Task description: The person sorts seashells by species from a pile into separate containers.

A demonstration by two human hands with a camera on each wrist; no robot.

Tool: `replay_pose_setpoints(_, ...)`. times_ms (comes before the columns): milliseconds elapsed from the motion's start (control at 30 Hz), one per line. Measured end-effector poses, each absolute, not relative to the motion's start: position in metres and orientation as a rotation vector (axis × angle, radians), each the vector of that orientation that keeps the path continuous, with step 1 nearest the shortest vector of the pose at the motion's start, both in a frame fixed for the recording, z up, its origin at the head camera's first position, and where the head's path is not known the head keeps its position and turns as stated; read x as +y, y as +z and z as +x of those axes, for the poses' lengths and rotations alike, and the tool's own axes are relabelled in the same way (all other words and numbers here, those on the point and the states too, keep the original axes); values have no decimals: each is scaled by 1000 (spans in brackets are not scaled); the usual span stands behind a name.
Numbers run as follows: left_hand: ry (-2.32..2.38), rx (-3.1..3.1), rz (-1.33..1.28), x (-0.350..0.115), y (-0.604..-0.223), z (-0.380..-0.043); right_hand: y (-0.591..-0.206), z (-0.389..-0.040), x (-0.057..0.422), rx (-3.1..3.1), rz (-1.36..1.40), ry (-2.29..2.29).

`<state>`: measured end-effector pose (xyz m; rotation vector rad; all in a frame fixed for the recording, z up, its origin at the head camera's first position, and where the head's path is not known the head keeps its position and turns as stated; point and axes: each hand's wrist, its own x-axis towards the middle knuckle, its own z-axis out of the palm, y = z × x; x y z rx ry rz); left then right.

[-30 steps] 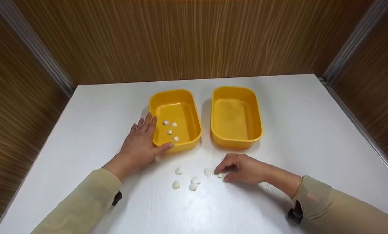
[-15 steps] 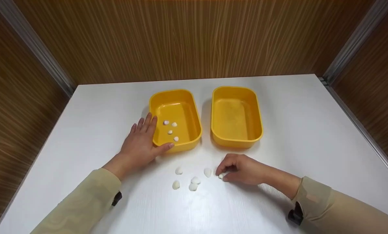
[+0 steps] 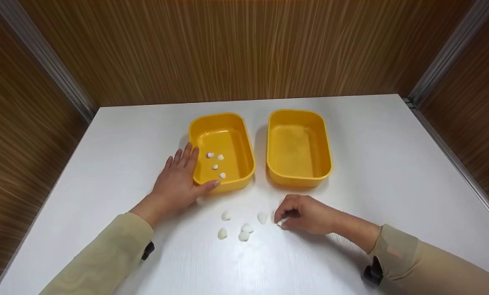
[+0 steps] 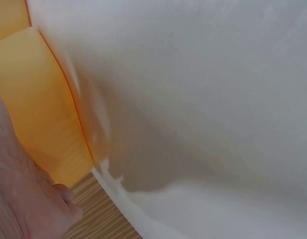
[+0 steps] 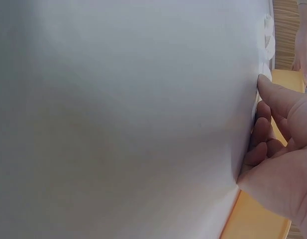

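My left hand (image 3: pixel 183 178) lies flat and open against the near left corner of the left yellow tub (image 3: pixel 244 141), with the thumb along its front wall. That tub's wall (image 4: pixel 39 114) fills the left wrist view beside my palm (image 4: pixel 24 199). Several small white shells (image 3: pixel 215 166) lie in this tub. My right hand (image 3: pixel 280 219) rests on the table in front of the right yellow tub (image 3: pixel 326 143), which holds nothing. Its thumb and curled fingers pinch a small white shell (image 3: pixel 280 223) on the table. In the right wrist view my fingers (image 5: pixel 272 139) press on the tabletop.
Several more white shells lie loose on the white table (image 3: pixel 371 135), left of my right hand: one (image 3: pixel 262 218) close by, a pair (image 3: pixel 245 232), and others (image 3: pixel 224 224) further left. Wood-grain walls (image 3: pixel 244 49) enclose the table on three sides.
My right hand's fingers have drawn in a little round the small shell by the thumb. The left hand and both tubs have not moved.
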<state>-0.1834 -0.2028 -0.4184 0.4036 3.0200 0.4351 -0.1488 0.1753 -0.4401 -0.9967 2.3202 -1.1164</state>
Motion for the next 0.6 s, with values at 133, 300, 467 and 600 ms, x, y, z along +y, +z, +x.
replay_pose_setpoints(133, 442, 3028, 419, -203, -419, -184, -441, -148, 175, 2325, -1014, -1129)
replay_pose_setpoints(300, 450, 3028, 423, -203, -419, -183, -442, -147, 175, 2315, -974, -1143)
replay_pose_setpoints(467, 439, 3028, 428, -203, -419, -183, -441, -146, 174, 2329, -971, -1128)
replay_pose_setpoints(600, 437, 3027, 420, -202, -418, -183, -441, -147, 174, 2344, -1004, -1122)
